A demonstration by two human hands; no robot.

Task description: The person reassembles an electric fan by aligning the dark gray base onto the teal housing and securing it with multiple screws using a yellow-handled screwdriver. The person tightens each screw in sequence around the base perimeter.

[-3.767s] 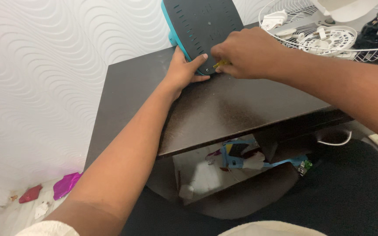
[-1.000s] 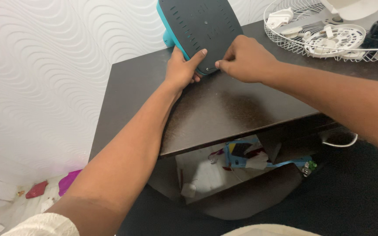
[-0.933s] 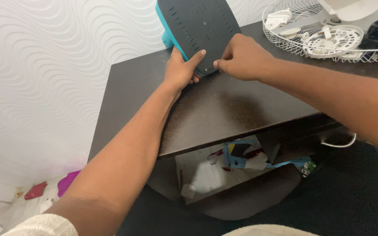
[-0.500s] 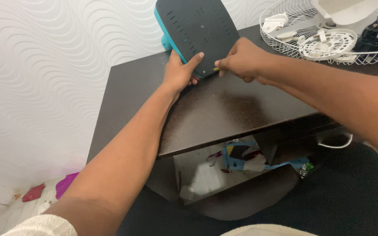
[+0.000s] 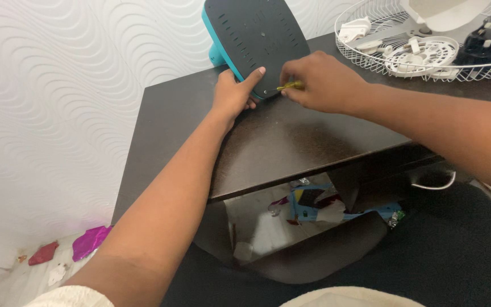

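A teal appliance base with a dark grey slotted underside (image 5: 257, 34) stands tilted on the far part of a dark wooden table (image 5: 291, 142). My left hand (image 5: 235, 94) grips its lower left edge, thumb pressed on the grey plate. My right hand (image 5: 322, 82) holds a small yellow-handled screwdriver (image 5: 290, 86) whose tip meets the lower corner of the grey plate.
A white wire fan guard (image 5: 427, 45) at the table's far right holds white plastic parts and a black plug. A wavy white wall stands to the left. Pink and red foil scraps (image 5: 89, 241) lie on the floor. Coloured litter (image 5: 313, 204) sits under the table.
My right hand has drawn back slightly from the plate's corner, so the yellow screwdriver handle now shows between its fingers. My left hand keeps its grip on the base.
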